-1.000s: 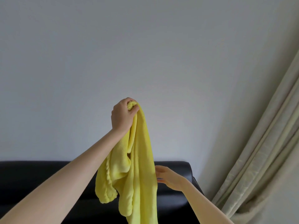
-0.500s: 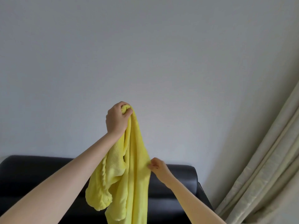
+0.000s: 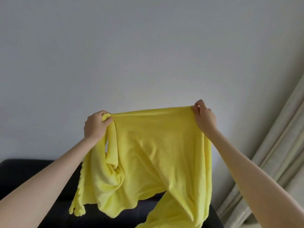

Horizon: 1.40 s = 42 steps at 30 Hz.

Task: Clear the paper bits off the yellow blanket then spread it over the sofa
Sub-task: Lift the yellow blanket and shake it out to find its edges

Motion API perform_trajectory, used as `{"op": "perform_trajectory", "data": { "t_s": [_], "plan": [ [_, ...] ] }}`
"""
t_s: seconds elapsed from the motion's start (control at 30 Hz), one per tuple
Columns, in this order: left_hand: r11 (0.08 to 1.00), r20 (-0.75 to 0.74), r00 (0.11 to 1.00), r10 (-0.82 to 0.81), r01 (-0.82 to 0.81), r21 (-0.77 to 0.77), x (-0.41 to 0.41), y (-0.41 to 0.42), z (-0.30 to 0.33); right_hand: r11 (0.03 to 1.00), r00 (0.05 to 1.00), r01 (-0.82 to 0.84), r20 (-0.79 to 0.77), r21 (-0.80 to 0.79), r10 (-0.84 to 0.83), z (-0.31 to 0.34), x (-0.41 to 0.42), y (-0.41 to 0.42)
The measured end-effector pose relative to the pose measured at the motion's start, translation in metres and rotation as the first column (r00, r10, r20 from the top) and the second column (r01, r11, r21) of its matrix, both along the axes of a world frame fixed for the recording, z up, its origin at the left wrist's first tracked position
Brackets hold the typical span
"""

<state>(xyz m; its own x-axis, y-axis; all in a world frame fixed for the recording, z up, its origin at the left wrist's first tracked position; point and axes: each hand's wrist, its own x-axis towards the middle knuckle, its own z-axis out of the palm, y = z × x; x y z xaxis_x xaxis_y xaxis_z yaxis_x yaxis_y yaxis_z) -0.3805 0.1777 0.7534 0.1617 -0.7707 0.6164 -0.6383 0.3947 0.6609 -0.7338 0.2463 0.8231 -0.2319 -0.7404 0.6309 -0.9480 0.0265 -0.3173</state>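
The yellow blanket (image 3: pixel 154 155) hangs in the air in front of me, its top edge stretched between both hands. My left hand (image 3: pixel 96 125) is shut on a bunched corner at the upper left. At the upper right, my right hand (image 3: pixel 204 117) pinches the edge. The cloth drapes down in folds, and its lower part runs out of the frame at the bottom. Behind and below it stands the black sofa (image 3: pixel 24 175), largely hidden by the blanket and my arms. No paper bits show on the side facing me.
A plain grey wall (image 3: pixel 148 55) fills the upper view. Beige curtains (image 3: pixel 279 153) hang at the right, close to the sofa's right end.
My right hand took hold of the blanket's edge and pulled it up and to the right, opening the hanging bundle into a wide sheet. My left hand kept its grip.
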Motion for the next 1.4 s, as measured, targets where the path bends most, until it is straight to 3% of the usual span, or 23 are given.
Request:
{"op": "perform_trajectory", "data": {
  "t_s": [0.03, 0.13, 0.2, 0.27, 0.33, 0.4, 0.47, 0.53, 0.6, 0.73, 0.83, 0.9, 1.0, 1.13, 1.27, 1.33, 1.4],
  "plan": [
    [1.000, 0.002, 1.000, -0.006, 0.006, -0.028, -0.002, 0.000, -0.001, 1.000, 1.000, -0.001, 0.001, -0.028, 0.001, 0.004, -0.004, 0.001],
    [1.000, 0.003, 1.000, -0.020, 0.020, -0.010, -0.015, -0.002, 0.005, 0.983, 0.985, -0.017, -0.165, 0.182, 0.047, -0.004, -0.001, 0.010],
    [0.997, 0.014, 0.999, -0.036, 0.035, 0.062, -0.016, -0.007, 0.006, 0.996, 0.995, -0.009, -0.097, 0.090, 0.018, -0.010, -0.009, 0.011],
    [0.977, 0.067, 0.991, -0.117, 0.103, 0.186, -0.016, -0.014, 0.004, 0.996, 0.995, 0.004, -0.097, 0.090, 0.005, -0.013, -0.016, 0.013],
    [0.897, 0.142, 0.948, -0.285, 0.212, 0.389, -0.017, -0.018, 0.003, 0.994, 0.992, 0.003, -0.125, 0.110, 0.011, -0.018, -0.019, 0.017],
    [0.829, 0.077, 0.920, -0.385, 0.307, 0.468, -0.013, -0.019, 0.005, 0.998, 0.996, 0.063, -0.059, 0.021, -0.062, -0.019, -0.028, 0.020],
    [0.905, -0.057, 0.964, -0.258, 0.262, 0.336, 0.000, -0.020, 0.010, 0.985, 0.984, 0.164, 0.081, -0.049, -0.160, -0.016, -0.048, 0.023],
    [0.982, -0.093, 0.996, 0.012, 0.006, 0.188, 0.016, -0.023, 0.014, 0.981, 0.976, 0.188, 0.105, 0.052, -0.192, -0.015, -0.070, 0.025],
    [0.979, -0.041, 0.992, 0.116, -0.108, 0.170, 0.021, -0.024, 0.015, 0.970, 0.981, 0.176, 0.048, 0.166, -0.186, -0.021, -0.079, 0.028],
    [0.980, -0.003, 0.994, -0.106, 0.105, 0.168, -0.015, -0.011, 0.010, 0.983, 0.990, 0.123, 0.050, 0.137, -0.130, -0.037, -0.071, 0.023],
    [0.870, 0.043, 0.916, -0.399, 0.363, 0.334, -0.059, 0.010, 0.011, 0.972, 0.998, -0.060, 0.033, 0.226, 0.054, -0.043, -0.036, 0.018],
    [0.786, 0.139, 0.844, -0.518, 0.405, 0.467, -0.091, 0.026, 0.008, 0.954, 0.985, -0.172, 0.025, 0.244, 0.171, -0.044, -0.013, 0.016],
    [0.778, 0.304, 0.769, -0.563, 0.369, 0.508, -0.132, 0.042, 0.001, 0.933, 0.956, -0.293, 0.034, 0.208, 0.292, -0.038, 0.015, 0.019],
    [0.818, 0.325, 0.789, -0.522, 0.355, 0.452, -0.158, 0.044, -0.007, 0.906, 0.924, -0.382, 0.050, 0.184, 0.380, -0.036, 0.029, 0.024],
    [0.891, 0.267, 0.856, -0.442, 0.386, 0.237, -0.154, 0.040, -0.007, 0.889, 0.916, -0.399, 0.148, 0.226, 0.374, -0.049, 0.012, 0.030],
    [0.933, 0.226, 0.907, -0.355, 0.329, 0.145, -0.150, 0.039, 0.002, 0.883, 0.927, -0.370, 0.184, 0.288, 0.328, -0.062, 0.000, 0.031],
    [0.979, 0.087, 0.976, -0.202, 0.200, 0.036, -0.143, 0.035, 0.020, 0.870, 0.956, -0.293, 0.128, 0.395, 0.264, -0.086, -0.014, 0.030]
  ]
}}
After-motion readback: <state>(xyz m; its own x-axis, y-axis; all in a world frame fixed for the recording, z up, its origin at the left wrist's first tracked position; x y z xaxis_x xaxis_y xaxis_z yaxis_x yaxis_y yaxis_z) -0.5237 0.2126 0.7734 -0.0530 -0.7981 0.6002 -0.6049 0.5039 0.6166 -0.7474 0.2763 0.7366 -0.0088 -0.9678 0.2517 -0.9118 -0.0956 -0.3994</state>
